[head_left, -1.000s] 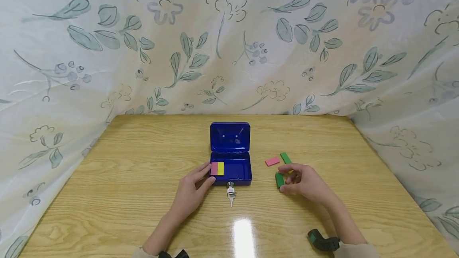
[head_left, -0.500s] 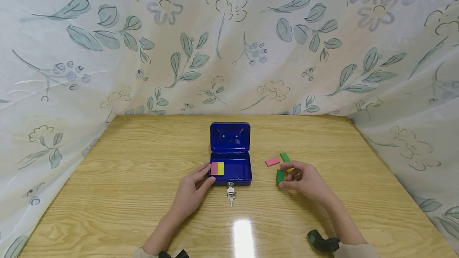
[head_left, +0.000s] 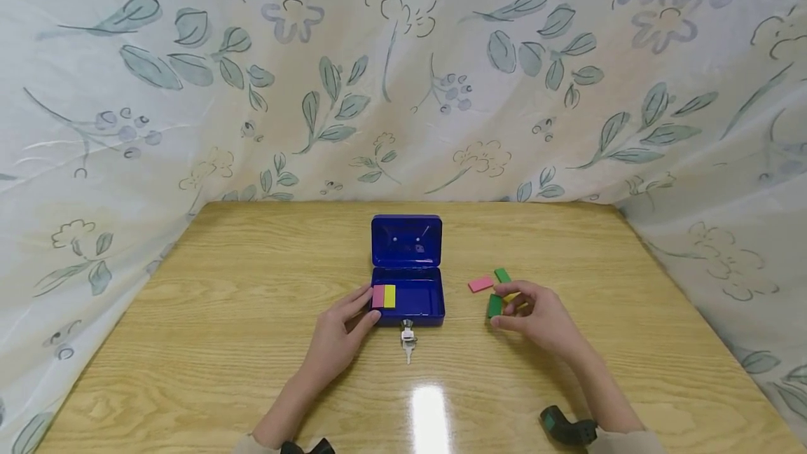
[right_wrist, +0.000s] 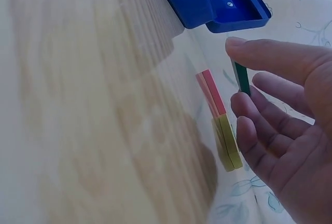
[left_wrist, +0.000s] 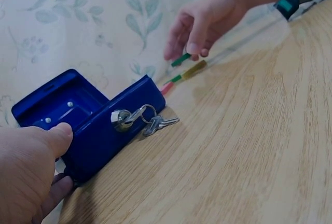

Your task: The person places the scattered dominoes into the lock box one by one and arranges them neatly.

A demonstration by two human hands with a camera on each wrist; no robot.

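Observation:
A blue cash box [head_left: 419, 296] stands on the table with its lid [head_left: 406, 242] raised. Inside, against its left wall, a pink block [head_left: 378, 296] lies beside a yellow block [head_left: 389, 296]. My left hand [head_left: 337, 331] holds the box at its front left corner, thumb at the rim and fingers along the side. Off to the right, my right hand [head_left: 536, 314] pinches a thin green block [head_left: 495, 306] between thumb and fingertips, above the table. Behind it lie another pink block [head_left: 481, 284], a second green block [head_left: 502, 275] and a yellow block [right_wrist: 228, 141] partly hidden by the hand.
Keys [head_left: 408, 343] hang from the lock at the box's front, over the wooden tabletop [head_left: 252, 251]. A floral cloth [head_left: 403, 90] drapes behind and at both sides. A dark wrist device [head_left: 567, 427] sits at the right sleeve.
The green block in my right hand has shifted slightly away from me, tilting a little. The right fingers moved slightly with it. My left hand and the cash box stay put.

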